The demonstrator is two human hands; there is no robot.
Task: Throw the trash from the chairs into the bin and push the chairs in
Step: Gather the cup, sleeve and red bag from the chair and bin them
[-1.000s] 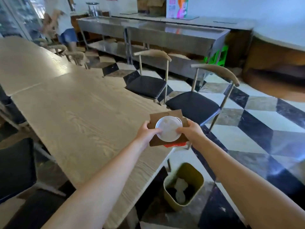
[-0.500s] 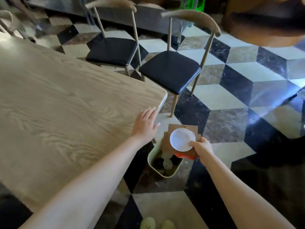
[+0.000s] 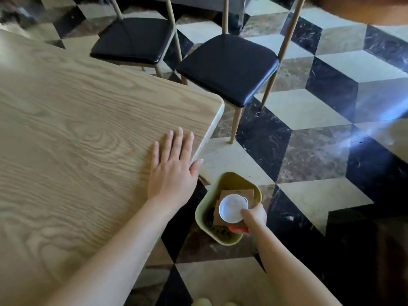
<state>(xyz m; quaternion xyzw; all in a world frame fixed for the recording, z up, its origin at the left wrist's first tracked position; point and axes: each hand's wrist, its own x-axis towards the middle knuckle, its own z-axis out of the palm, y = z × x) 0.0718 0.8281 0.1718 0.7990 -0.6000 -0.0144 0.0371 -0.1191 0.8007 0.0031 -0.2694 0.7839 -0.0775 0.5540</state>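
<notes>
My right hand (image 3: 254,215) grips a stack of trash: a white round lid (image 3: 231,208) on brown cardboard (image 3: 236,193) with a red piece (image 3: 238,229) under it. The stack is held inside the mouth of the olive-green bin (image 3: 204,209) on the floor by the table's corner. My left hand (image 3: 172,171) lies flat with fingers spread on the wooden table (image 3: 77,133) near its edge. Two black-seated chairs stand pulled out from the table, the nearer chair (image 3: 229,65) and the farther chair (image 3: 132,38); both seats look bare.
The floor (image 3: 320,151) is a black, beige and brown cube-pattern tile. Chair legs stand between the table corner and the bin. A brown curved counter edge (image 3: 364,12) shows at the top right. The tips of my shoes (image 3: 209,302) are at the bottom.
My right hand has lowered the trash stack from above the bin into its mouth. My left hand has come down flat on the table. The view has tilted further down.
</notes>
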